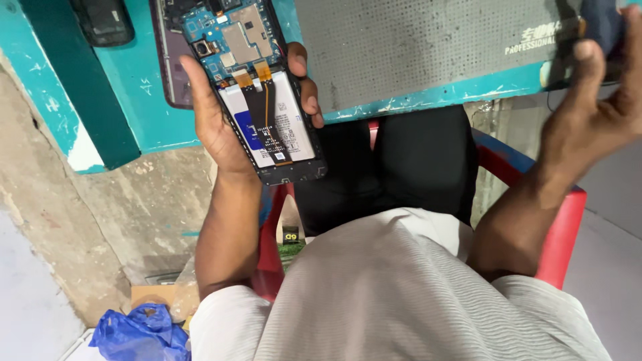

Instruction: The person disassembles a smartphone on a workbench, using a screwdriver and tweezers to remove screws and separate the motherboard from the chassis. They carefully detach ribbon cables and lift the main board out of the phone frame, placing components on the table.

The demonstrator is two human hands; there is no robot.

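My left hand (214, 117) holds an opened smartphone (257, 87) with its back cover off. A blue circuit board, orange flex cables and a white battery show inside it. The fingers wrap its right edge and the thumb lies along its left edge. My right hand (595, 107) is raised at the far right near the table edge. It touches a dark flat object (602, 23) at the frame's top right corner; the hold on it is partly cut off.
A teal table (134, 87) carries a grey work mat (414, 47), a purple phone part (170, 60) and a black object (103, 20). I sit on a red plastic chair (562, 227). A blue plastic bag (140, 334) lies on the concrete floor.
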